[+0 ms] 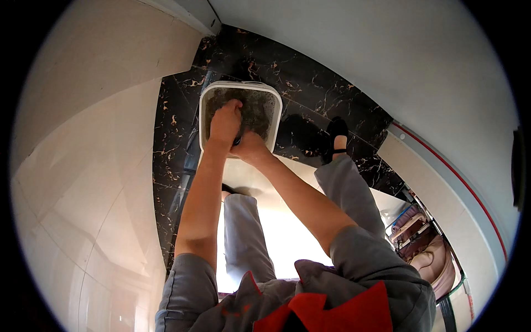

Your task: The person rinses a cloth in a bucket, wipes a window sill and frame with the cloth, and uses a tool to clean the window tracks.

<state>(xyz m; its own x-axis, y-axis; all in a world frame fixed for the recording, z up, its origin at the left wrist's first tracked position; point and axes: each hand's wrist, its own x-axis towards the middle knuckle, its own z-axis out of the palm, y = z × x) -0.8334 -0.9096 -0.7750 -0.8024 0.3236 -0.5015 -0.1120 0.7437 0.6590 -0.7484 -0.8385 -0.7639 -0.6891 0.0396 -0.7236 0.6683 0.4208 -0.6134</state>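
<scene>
A squarish white plastic bucket (278, 108) stands on the floor, with murky grey-brown water (259, 106) in it. Both of my hands are over or inside its opening. My left hand (226, 120) is curled into a fist left of the middle. Lower and a little to the right, near the bucket's near rim, my right hand (251, 146) is also closed. A dark, wet-looking item (238, 137), possibly a cloth, shows between the two hands and seems gripped by both. Most of it is hidden by the fingers, and its kind is not certain.
Black marble-patterned floor tiles (307, 93) surround the bucket. A glossy beige tiled wall (112, 166) rises at left. At right are a pale panel (394, 62) with a red strip and a metal-framed rack or cart (415, 232) holding fabric items. My black shoe (338, 128) is right of the bucket.
</scene>
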